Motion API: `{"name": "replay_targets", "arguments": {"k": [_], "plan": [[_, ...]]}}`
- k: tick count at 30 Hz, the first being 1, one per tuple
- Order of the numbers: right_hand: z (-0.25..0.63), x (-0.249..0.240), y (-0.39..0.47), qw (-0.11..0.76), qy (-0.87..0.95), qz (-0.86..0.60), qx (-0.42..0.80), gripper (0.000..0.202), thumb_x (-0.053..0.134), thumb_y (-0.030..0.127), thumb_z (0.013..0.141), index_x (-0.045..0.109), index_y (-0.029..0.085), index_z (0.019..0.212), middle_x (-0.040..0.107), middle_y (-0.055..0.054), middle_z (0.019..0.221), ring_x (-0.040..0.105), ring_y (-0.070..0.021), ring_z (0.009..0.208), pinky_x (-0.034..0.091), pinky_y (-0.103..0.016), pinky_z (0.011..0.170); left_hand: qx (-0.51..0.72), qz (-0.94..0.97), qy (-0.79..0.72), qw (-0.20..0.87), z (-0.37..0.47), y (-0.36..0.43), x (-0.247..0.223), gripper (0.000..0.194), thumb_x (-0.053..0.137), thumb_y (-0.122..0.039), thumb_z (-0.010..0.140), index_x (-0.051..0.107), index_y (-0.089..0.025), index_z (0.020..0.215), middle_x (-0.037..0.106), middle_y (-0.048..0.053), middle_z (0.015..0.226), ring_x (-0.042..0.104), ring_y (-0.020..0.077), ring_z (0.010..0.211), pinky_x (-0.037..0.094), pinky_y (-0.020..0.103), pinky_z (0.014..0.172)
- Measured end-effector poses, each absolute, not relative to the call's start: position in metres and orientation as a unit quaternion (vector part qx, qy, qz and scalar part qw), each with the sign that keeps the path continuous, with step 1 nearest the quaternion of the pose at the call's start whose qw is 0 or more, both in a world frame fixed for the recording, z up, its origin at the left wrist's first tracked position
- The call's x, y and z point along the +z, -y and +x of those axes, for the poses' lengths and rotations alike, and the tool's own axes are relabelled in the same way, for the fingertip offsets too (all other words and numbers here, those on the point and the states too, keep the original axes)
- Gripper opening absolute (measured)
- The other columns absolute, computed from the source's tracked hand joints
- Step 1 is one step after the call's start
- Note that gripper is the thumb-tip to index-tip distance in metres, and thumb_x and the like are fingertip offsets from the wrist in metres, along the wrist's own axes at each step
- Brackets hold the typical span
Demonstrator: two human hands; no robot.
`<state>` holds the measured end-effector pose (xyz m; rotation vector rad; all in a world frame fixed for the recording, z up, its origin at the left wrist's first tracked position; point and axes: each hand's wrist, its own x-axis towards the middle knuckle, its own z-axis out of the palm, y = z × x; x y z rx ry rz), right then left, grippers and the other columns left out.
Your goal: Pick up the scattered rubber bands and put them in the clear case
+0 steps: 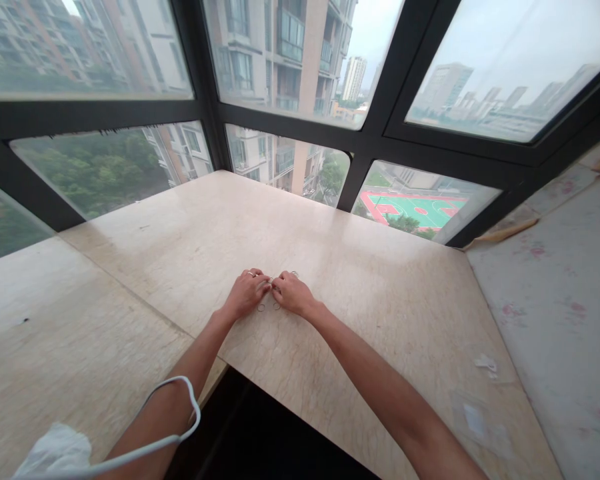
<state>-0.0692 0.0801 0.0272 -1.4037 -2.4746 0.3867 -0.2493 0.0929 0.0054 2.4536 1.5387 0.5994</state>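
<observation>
Low over the beige stone sill point(300, 227), my left hand point(247, 293) and my right hand point(291, 291) meet with fingertips almost touching. Between them shows a small thin metal ring point(271, 281), pinched by the fingers of both. My left hand wears a finger ring point(250, 273). Just below the hands, a thin ring point(261, 308) lies on the stone under my left fingers, and another thin ring point(277, 307) lies under my right hand. Behind my right fingers part of one more ring point(295, 273) shows. Whether the rings are linked is too small to tell.
Clear plastic bags point(475, 420) and a small white item point(486, 365) lie at the right by the flowered wall point(555, 300). A white cable point(187, 400) loops over my left forearm, near crumpled white tissue point(57, 450). Dark window frames point(290, 117) border the sill.
</observation>
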Motion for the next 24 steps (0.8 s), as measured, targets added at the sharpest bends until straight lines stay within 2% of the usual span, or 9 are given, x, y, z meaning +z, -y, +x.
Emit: {"name": "replay_targets", "arguments": {"k": [4, 8, 13, 17, 20, 24], "plan": [[-0.034, 0.024, -0.087, 0.143, 0.851, -0.488, 0.131, 0.017, 0.052, 0.015, 0.090, 0.068, 0.018, 0.097, 0.062, -0.007, 0.099, 0.057, -0.0168, 0.097, 0.043, -0.026, 0.083, 0.214, 0.790, -0.566, 0.096, -0.263, -0.082, 0.011, 0.027, 0.042, -0.022, 0.090, 0.068, -0.019, 0.096, 0.063, 0.010, 0.099, 0.056, 0.0236, 0.095, 0.046, 0.036, 0.086], [0.011, 0.023, -0.087, 0.166, 0.826, -0.525, 0.121, 0.025, 0.047, 0.012, 0.092, 0.066, 0.016, 0.107, 0.066, -0.009, 0.103, 0.060, -0.0171, 0.099, 0.044, -0.029, 0.087, 0.238, 0.748, -0.613, 0.085, -0.265, -0.069, 0.014, 0.027, 0.040, -0.022, 0.092, 0.067, -0.019, 0.096, 0.064, 0.010, 0.100, 0.056, 0.0249, 0.097, 0.046, 0.037, 0.087], [0.055, 0.023, -0.083, 0.192, 0.785, -0.580, 0.106, 0.034, 0.043, 0.009, 0.090, 0.065, 0.017, 0.116, 0.067, -0.011, 0.115, 0.060, -0.0202, 0.108, 0.043, -0.036, 0.096, 0.257, 0.780, -0.566, 0.074, -0.242, -0.062, 0.015, 0.029, 0.048, -0.033, 0.091, 0.062, -0.017, 0.112, 0.062, 0.014, 0.115, 0.053, 0.0286, 0.109, 0.042, 0.044, 0.095], [0.057, 0.025, -0.075, 0.204, 0.774, -0.590, 0.105, 0.038, 0.043, 0.009, 0.088, 0.063, 0.015, 0.119, 0.066, -0.014, 0.120, 0.058, -0.0232, 0.113, 0.042, -0.042, 0.099, 0.226, 0.829, -0.503, 0.089, -0.211, -0.064, 0.012, 0.042, 0.056, -0.041, 0.088, 0.055, -0.016, 0.122, 0.054, 0.017, 0.131, 0.047, 0.0308, 0.123, 0.040, 0.047, 0.099], [0.032, 0.027, -0.062, 0.205, 0.808, -0.537, 0.126, 0.035, 0.046, 0.012, 0.089, 0.064, 0.018, 0.118, 0.066, -0.010, 0.119, 0.058, -0.0200, 0.112, 0.041, -0.037, 0.100, 0.205, 0.866, -0.445, 0.102, -0.188, -0.067, 0.007, 0.046, 0.056, -0.040, 0.088, 0.051, -0.016, 0.127, 0.048, 0.018, 0.139, 0.041, 0.0302, 0.131, 0.036, 0.047, 0.106], [0.000, 0.026, -0.051, 0.189, 0.862, -0.440, 0.166, 0.024, 0.055, 0.015, 0.088, 0.069, 0.024, 0.105, 0.070, -0.003, 0.106, 0.060, -0.0158, 0.103, 0.044, -0.030, 0.093, 0.195, 0.870, -0.440, 0.106, -0.183, -0.072, 0.000, 0.045, 0.057, -0.033, 0.086, 0.050, -0.017, 0.127, 0.046, 0.017, 0.140, 0.037, 0.0300, 0.135, 0.032, 0.049, 0.109]]}}
